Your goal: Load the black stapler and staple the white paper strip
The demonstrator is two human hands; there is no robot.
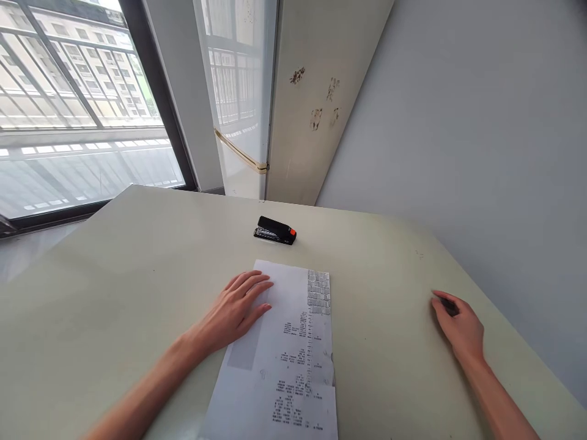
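Observation:
White printed papers [284, 342] lie on the pale table, with rows of small silvery strips, perhaps staples, at their top right corner. My left hand [238, 308] rests palm down with fingers spread on the left edge of the papers, holding nothing. To the right, well apart from the papers, my right hand [461, 324] is curled round a small dark object [449, 307], mostly hidden by the fingers. A black stapler [275, 231] with an orange-red mark lies on its own beyond the papers' top edge, touched by neither hand.
The pale table [385, 269] reaches a far edge near a fridge-like cabinet [316, 110] with a gold handle [241, 153] and worn brown patches. A grey wall [468, 122] runs along the right. At the left is a window [82, 110] with railings outside.

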